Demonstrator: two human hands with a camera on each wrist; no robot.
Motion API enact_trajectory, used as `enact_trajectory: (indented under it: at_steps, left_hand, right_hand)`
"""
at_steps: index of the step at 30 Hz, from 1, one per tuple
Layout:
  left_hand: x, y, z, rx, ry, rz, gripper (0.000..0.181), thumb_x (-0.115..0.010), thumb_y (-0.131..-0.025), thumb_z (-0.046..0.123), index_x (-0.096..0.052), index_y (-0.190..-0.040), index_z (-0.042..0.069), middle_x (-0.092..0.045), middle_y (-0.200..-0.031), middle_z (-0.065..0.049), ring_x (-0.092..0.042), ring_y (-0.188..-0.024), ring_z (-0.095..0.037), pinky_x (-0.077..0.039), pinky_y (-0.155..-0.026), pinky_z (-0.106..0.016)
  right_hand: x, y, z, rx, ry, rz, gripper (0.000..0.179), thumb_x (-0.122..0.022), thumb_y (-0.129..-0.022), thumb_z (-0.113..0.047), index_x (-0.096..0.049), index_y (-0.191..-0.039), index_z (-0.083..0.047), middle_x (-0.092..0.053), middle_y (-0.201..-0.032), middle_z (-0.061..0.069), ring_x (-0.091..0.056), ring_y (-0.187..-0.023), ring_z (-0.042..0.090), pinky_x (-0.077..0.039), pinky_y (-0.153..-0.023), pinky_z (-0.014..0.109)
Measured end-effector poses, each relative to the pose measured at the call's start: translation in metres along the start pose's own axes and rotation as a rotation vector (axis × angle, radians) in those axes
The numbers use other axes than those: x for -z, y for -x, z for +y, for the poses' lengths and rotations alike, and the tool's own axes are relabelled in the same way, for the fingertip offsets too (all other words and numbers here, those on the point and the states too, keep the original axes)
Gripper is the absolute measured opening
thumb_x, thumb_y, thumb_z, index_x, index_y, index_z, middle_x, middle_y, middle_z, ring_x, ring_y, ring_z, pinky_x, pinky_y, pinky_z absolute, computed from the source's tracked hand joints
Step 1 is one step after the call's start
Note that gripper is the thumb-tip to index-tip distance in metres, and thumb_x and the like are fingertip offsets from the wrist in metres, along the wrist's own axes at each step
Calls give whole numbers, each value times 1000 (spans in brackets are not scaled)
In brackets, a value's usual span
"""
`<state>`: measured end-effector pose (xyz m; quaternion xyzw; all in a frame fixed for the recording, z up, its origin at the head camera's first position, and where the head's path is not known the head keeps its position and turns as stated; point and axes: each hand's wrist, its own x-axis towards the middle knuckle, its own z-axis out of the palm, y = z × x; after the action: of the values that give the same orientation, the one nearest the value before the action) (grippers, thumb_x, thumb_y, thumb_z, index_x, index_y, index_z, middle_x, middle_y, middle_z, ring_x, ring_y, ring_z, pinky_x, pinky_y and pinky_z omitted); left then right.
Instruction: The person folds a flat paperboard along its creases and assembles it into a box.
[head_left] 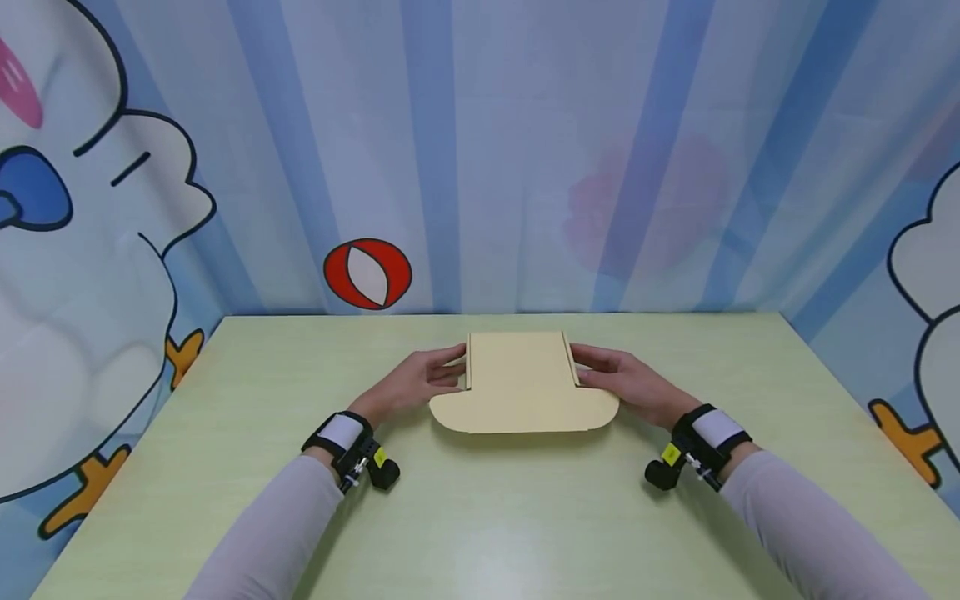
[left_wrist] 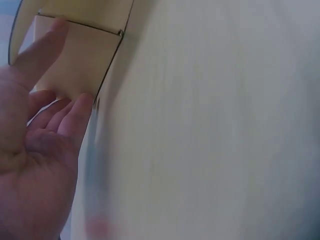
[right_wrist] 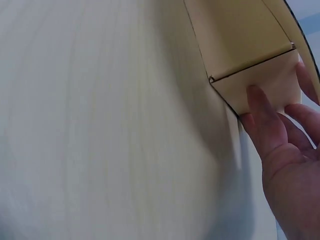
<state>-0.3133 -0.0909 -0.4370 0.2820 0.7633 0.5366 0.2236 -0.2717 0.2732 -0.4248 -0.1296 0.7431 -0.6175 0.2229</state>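
Observation:
A light tan cardboard box [head_left: 517,362] sits on the table in front of me, with a wide, round-cornered flap [head_left: 525,412] spreading out on the side nearest me. My left hand [head_left: 412,382] holds the box's left side. In the left wrist view, the thumb lies along the side panel [left_wrist: 77,55] near its upper edge and the other fingertips reach its lower edge. On the opposite side, my right hand [head_left: 636,385] holds the box. Its digits press on the right side panel [right_wrist: 272,77] and reach past its edges in the right wrist view. The box's inside is hidden.
The pale wood-grain table [head_left: 480,508] ends at a far edge, where a blue striped curtain [head_left: 495,167] with cartoon prints hangs. Each wrist wears a strap with a small black camera, the left camera [head_left: 384,472] and the right camera [head_left: 663,475].

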Motion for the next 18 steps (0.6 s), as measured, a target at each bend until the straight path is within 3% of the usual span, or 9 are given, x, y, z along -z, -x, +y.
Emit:
enact_trajectory:
  at_steps: [5,10,13,15,18]
  left_hand:
    - [0,4,4,-4,22,8,73,-61,-94,-2,-24,-156,8,-29,-162,-12,-37,-145,-30,-45,-107,-34]
    - [2,8,11,30,-10,35,69,-65,-94,7,-33,-154,15,-39,-158,-5,-46,-141,-24,-47,-106,-35]
    - [3,11,15,63,-48,54,65,-67,-94,14,-39,-152,19,-43,-156,-1,-47,-141,-23,-42,-113,-42]
    - [3,12,16,76,-86,72,63,-69,-93,17,-42,-151,21,-42,-157,0,-41,-145,-23,-36,-118,-46]
    - [3,15,16,85,-61,98,60,-68,-94,20,-45,-149,23,-39,-159,1,-42,-144,-27,-34,-118,-49]
  right_hand:
    - [-3,1,-3,-11,-55,3,65,-55,-102,-23,-24,-157,-8,-32,-159,20,-63,-112,2,-56,-85,21]
    - [-2,4,-14,-55,-103,-28,66,-56,-102,-22,-23,-157,-7,-58,-140,6,-69,-103,8,-58,-83,23]
    - [2,5,-23,-94,-107,-28,66,-56,-101,-24,-25,-156,-5,-64,-129,0,-70,-100,8,-57,-83,23]
    - [4,6,-27,-118,-122,-16,63,-54,-102,-21,-26,-155,-2,-59,-137,7,-69,-102,6,-57,-87,24]
    - [5,9,-31,-151,-171,2,56,-47,-103,-6,-27,-154,1,-37,-156,19,-67,-106,5,-54,-98,27]
